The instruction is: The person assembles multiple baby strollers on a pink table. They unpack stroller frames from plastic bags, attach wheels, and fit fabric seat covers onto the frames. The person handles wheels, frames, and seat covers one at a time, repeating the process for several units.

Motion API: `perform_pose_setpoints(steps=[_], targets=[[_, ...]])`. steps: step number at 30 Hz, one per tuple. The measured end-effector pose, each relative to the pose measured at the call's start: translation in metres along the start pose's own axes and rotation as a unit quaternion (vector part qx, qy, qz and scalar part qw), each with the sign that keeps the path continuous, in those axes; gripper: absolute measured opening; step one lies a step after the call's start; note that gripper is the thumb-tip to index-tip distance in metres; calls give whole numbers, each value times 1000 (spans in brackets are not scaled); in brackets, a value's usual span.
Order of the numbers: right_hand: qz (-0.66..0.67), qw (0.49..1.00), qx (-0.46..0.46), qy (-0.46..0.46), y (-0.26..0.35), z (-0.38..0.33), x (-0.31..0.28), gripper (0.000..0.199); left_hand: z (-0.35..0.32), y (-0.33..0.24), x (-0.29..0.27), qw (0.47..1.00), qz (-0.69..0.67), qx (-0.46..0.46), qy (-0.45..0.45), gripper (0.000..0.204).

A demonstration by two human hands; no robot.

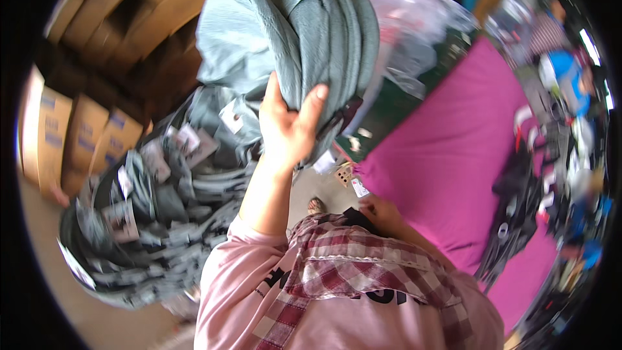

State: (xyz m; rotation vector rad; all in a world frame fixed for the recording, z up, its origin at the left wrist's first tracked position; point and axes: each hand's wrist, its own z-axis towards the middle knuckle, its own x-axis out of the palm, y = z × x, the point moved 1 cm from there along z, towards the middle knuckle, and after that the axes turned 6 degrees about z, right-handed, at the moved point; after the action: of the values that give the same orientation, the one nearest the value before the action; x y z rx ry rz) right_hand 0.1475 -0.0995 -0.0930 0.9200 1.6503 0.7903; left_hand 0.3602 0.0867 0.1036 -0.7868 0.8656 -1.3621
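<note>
The left hand (288, 126) is raised high and grips a grey backpack (291, 32) from below, thumb pressed against its right-hand side and the fingers wrapped out of sight behind the fabric; the backpack is lifted clear of everything and hangs tilted, its padded curved panels fanning toward the upper right. Below and to the left of the backpack lies a big heap of grey bags (155, 214), piled loosely on the floor (39, 233), many with white paper tags showing. Left of that heap, brown cardboard boxes (65, 136) stand in a row, and more stacked cardboard fills the space above them, behind the backpack. To the right of the backpack, crumpled clear plastic wrapping (414, 32) is bunched up beyond it. Lower right of the backpack stretches a magenta-covered surface (453, 149), with a pile of black bags (518, 214) with white loops lying on its far right side. The right hand (382, 214) is low, near the near edge of the magenta surface, just above the person's plaid shirt; its fingers are curled against something dark, but whether it truly grips it cannot be told. A few small paper tags (353, 181) lie on the floor between the backpack and the magenta surface. Blurred people and coloured goods sit far right of the surface.
</note>
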Motion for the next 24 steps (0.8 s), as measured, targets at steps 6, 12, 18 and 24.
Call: perform_pose_setpoints(steps=[6,12,18,24], targets=[[530,769,22,-358,-61,-62,-175,60,-90,-77,135,935,-21,257,245,49],[672,446,-239,-541,-196,-267,-305,71,-143,-95,284,890,-14,271,367,53],[607,372,-201,-672,-221,-387,-253,69,-241,25,363,868,71,-125,474,44],[528,405,-160,-729,-158,-429,-222,66,-264,107,364,802,189,-126,553,30]])
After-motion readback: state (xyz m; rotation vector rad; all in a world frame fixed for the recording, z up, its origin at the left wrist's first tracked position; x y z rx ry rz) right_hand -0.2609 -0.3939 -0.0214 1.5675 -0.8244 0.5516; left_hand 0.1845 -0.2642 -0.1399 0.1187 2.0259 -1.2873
